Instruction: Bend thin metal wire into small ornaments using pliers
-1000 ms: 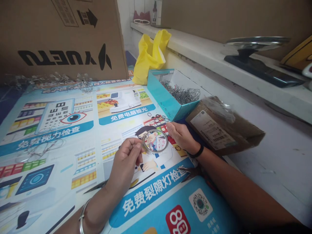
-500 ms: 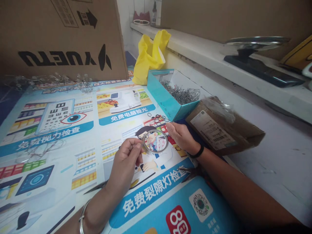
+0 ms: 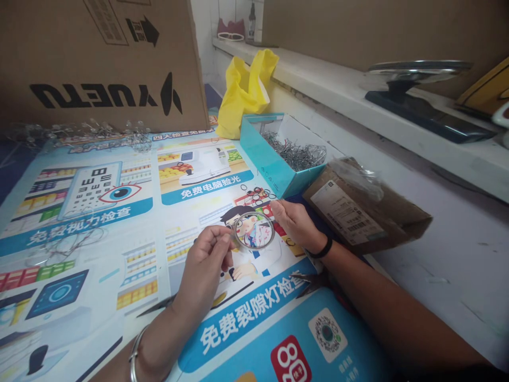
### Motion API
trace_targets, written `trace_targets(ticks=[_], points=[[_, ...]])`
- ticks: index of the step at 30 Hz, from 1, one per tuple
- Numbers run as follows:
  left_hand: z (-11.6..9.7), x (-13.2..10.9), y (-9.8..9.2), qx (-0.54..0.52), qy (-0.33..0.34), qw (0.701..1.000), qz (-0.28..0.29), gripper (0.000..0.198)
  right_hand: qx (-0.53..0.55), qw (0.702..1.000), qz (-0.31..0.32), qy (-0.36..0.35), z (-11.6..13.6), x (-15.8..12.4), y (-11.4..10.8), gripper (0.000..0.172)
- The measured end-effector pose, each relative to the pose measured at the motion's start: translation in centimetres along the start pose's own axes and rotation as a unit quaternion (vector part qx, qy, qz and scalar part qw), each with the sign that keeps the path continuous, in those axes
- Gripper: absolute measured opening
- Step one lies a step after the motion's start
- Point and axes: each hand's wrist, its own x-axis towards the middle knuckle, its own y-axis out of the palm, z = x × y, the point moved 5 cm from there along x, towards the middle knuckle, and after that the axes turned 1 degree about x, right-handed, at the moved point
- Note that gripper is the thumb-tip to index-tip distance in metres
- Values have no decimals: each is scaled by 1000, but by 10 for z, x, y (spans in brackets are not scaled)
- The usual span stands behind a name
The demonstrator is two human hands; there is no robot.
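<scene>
Spike (image 3: pixel 156 306) at 8 o'clock from the ring (image 3: pixel 254 248) could poke if bumped. The left hand (image 3: pixel 207 255) pinches the ring's 9 o'clock edge; a loose pinch could drop it. The right hand (image 3: pixel 296 222), at 3 o'clock, pinches what seems a strand (image 3: pixel 269 219); hard tugs could snap it.

A small place of handwork, perhaps a workshop, is suggested: a ring (image 3: pixel 254 248) is held over an eye-test poster (image 3: pixel 139 231), wire pieces (image 3: pixel 304 154) are gathered in a box (image 3: pixel 260 154), a pointed tool (image 3: pixel 312 284) is laid close, and a carton (image 3: pixel 99 58) is stood behind.
</scene>
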Motion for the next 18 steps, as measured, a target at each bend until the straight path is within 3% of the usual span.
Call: trace_targets(ticks=[6, 18], points=[[-1, 0, 1, 5, 3, 1000, 2, 14, -27, 999, 0, -24, 3, -1, 0, 42], [0, 0, 0, 4, 3, 1000, -1, 15, -22, 1000, -14, 1, 4, -1, -2, 43]])
